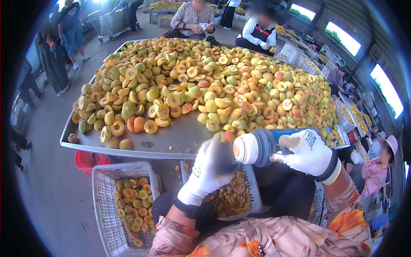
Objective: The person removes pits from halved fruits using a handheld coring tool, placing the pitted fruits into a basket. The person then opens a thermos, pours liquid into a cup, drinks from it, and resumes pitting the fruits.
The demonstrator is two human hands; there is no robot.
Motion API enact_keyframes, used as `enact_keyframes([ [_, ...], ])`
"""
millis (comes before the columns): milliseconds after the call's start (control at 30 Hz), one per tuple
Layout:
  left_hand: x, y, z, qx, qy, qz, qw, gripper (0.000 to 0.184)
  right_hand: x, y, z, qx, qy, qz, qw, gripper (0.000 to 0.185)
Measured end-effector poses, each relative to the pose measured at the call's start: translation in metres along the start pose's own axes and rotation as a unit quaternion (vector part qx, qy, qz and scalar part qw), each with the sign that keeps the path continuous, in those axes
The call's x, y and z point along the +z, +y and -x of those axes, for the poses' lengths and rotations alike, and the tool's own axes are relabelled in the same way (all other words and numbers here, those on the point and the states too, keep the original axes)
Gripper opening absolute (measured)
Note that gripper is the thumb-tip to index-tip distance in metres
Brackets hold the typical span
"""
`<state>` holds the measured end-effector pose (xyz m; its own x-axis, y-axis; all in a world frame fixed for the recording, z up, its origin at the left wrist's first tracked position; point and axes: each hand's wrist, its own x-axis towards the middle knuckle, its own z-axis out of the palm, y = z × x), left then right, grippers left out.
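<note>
My right hand (306, 153), in a white glove, is wrapped around a blue thermos bottle (262, 143) tipped on its side. The bottle's white neck with an orange-centred stopper (243, 148) points left. Close to that neck, my white-gloved left hand (206, 173) grips a dark cup-shaped lid (226, 157), which is slightly blurred. The lid looks apart from the bottle. Both hands are above the near edge of a metal table (171, 143) heaped with halved apricots (205, 85).
Below left stands a white crate (102, 201) of halved fruit, with a red bucket (87, 162) behind it. Another crate (255, 192) of fruit pieces sits under my hands. Two people (195, 19) sit across the table. A person in a pink hat (387, 147) is at right.
</note>
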<state>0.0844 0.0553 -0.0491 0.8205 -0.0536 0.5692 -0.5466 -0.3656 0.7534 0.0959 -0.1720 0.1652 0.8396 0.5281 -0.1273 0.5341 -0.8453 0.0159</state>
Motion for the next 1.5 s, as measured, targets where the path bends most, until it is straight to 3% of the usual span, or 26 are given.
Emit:
enact_keyframes([
  [367,-0.01,0.002,0.002,-0.016,0.009,-0.006,1.0,0.115,0.02,0.002,-0.008,-0.042,0.028,-0.016,0.999,0.041],
  [467,-0.015,-0.002,0.002,-0.007,0.001,-0.004,1.0,0.113,0.016,-0.003,-0.011,-0.028,-0.015,-0.01,0.999,0.042],
  [800,-0.023,-0.004,0.003,-0.016,0.021,-0.023,0.999,0.114,0.027,0.001,-0.018,-0.079,0.044,-0.003,0.996,0.041],
  [900,-0.027,-0.006,0.005,-0.018,0.034,-0.021,0.999,0.114,0.017,-0.003,-0.027,-0.004,-0.028,-0.062,0.998,0.045],
  [1100,-0.038,-0.014,0.009,-0.023,0.051,-0.038,0.998,0.114,0.012,-0.001,-0.042,0.028,-0.043,-0.206,0.977,0.042],
  [1200,-0.043,-0.02,0.011,-0.008,0.067,-0.037,0.997,0.114,0.007,0.005,-0.053,0.036,-0.053,-0.341,0.938,0.038],
  [1267,-0.047,-0.022,0.016,-0.03,0.078,-0.043,0.996,0.113,-0.009,0.005,-0.064,0.09,-0.107,-0.343,0.929,0.035],
  [1300,-0.049,-0.019,0.017,-0.04,0.08,-0.039,0.995,0.112,-0.003,0.015,-0.072,0.011,-0.074,-0.344,0.936,0.035],
  [1367,-0.054,-0.011,0.02,-0.059,0.08,-0.038,0.994,0.11,-0.01,0.024,-0.087,0.042,-0.119,-0.334,0.934,0.033],
  [1400,-0.056,-0.009,0.02,-0.063,0.078,-0.038,0.994,0.109,-0.01,0.023,-0.093,0.018,-0.091,-0.33,0.939,0.03],
  [1467,-0.061,-0.004,0.022,-0.063,0.07,-0.016,0.995,0.11,-0.023,0.007,-0.103,0.08,-0.083,-0.34,0.933,0.029],
  [1500,-0.06,-0.004,0.023,-0.052,0.08,-0.022,0.995,0.11,-0.016,0.018,-0.114,0.067,-0.065,-0.365,0.926,0.032],
])
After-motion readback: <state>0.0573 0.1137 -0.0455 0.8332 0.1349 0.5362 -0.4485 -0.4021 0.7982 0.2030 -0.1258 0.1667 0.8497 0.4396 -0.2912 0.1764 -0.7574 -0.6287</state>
